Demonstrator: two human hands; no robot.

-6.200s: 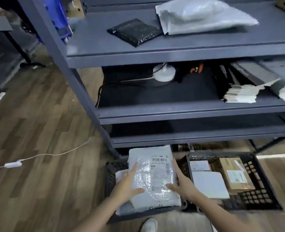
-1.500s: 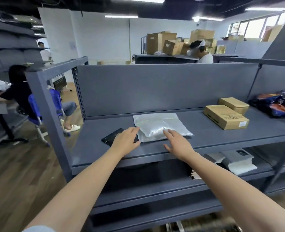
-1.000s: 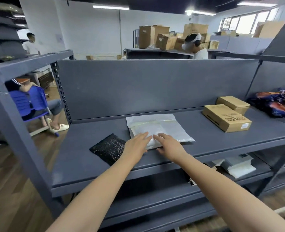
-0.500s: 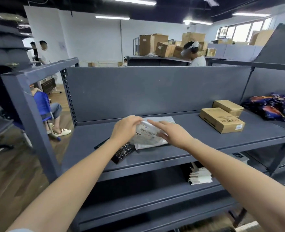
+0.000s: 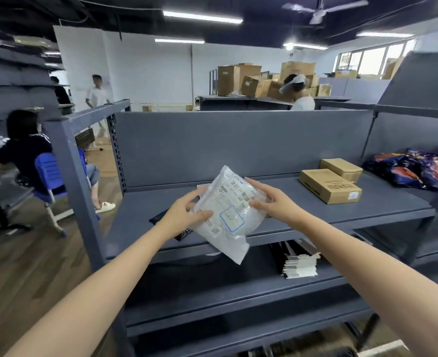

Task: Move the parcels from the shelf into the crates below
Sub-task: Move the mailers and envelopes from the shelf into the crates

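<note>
I hold a white plastic mailer parcel (image 5: 226, 212) with a barcode label tilted up in front of the grey shelf (image 5: 302, 217), lifted off its top board. My left hand (image 5: 184, 217) grips its left edge, thumb on the front. My right hand (image 5: 272, 202) grips its right edge. A black bubble mailer (image 5: 161, 215) lies on the shelf, mostly hidden behind my left hand. Two brown cardboard boxes (image 5: 330, 185) sit on the shelf at the right. The crates are out of view below.
A dark blue and orange plastic bag (image 5: 413, 171) lies at the shelf's far right. A stack of white cards (image 5: 300, 265) sits on the lower shelf. A person sits on a blue chair (image 5: 48, 176) at the left; other people and stacked cartons (image 5: 251, 81) stand beyond.
Both hands have lifted the white mailer off the shelf and tipped it up with its label toward me. The black mailer stays on the shelf.
</note>
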